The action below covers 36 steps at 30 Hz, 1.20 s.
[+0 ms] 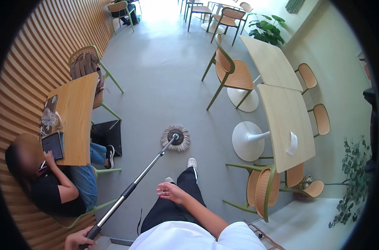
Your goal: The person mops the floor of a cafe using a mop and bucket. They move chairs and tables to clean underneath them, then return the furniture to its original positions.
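A round spin mop head [183, 144] with grey-white strands rests on the grey floor [152, 78] ahead of my feet. Its telescopic metal handle [148, 167] slants down to the lower left. My left hand [78, 239] grips the dark end of that handle near the bottom edge of the view. In front of my body, my right hand [170, 192] hangs free with its fingers apart, holding nothing.
Left, a seated person [58, 193] uses a tablet [53, 145] at a wooden table [80, 118]; a black box-like object [116, 137] stands below. A chair [108, 78] holds a backpack. Right are pale tables [286, 115], rattan chairs [239, 73] and a white pedestal base [244, 140].
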{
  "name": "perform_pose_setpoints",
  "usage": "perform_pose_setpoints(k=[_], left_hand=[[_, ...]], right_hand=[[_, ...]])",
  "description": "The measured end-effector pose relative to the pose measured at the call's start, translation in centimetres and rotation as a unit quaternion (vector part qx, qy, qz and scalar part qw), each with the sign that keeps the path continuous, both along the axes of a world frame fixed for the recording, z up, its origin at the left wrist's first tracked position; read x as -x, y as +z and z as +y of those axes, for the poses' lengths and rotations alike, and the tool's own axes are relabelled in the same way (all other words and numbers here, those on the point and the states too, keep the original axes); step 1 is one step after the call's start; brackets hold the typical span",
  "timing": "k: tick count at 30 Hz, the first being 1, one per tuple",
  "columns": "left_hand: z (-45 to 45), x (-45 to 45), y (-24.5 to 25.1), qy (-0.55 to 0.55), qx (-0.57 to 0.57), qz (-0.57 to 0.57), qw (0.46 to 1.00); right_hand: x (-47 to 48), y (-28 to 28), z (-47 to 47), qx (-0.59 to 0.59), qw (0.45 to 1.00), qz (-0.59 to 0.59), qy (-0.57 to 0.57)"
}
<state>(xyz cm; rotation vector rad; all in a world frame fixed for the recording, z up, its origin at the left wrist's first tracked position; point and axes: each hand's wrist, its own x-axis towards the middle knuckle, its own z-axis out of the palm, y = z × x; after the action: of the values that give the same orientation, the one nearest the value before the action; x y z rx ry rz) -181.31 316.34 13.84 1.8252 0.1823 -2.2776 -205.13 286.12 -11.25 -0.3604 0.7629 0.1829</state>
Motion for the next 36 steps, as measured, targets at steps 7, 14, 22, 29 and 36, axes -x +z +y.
perform_pose_setpoints(k=[7,14,22,29,36], left_hand=[[-8.2,0.6,-9.4,-0.051,0.101,-0.052,0.992],[-12.0,4.5,-15.2,-0.063,0.147,-0.068,0.985],[-10.2,3.7,-16.1,-0.07,0.143,-0.155,0.975],[-10.3,2.0,-16.2,-0.083,0.127,-0.155,0.976],[-8.3,2.6,-15.3,-0.105,0.164,-0.105,0.975]], right_hand=[[4.9,-1.1,-2.3,0.117,0.989,0.023,-0.089],[26.0,-3.5,-8.0,-0.033,0.603,0.294,-0.741],[43.6,-6.4,-9.4,-0.037,0.37,0.156,-0.915],[45.8,-7.9,-9.7,-0.073,0.345,0.155,-0.923],[40.7,-6.3,-8.5,0.0,0.366,0.186,-0.912]])
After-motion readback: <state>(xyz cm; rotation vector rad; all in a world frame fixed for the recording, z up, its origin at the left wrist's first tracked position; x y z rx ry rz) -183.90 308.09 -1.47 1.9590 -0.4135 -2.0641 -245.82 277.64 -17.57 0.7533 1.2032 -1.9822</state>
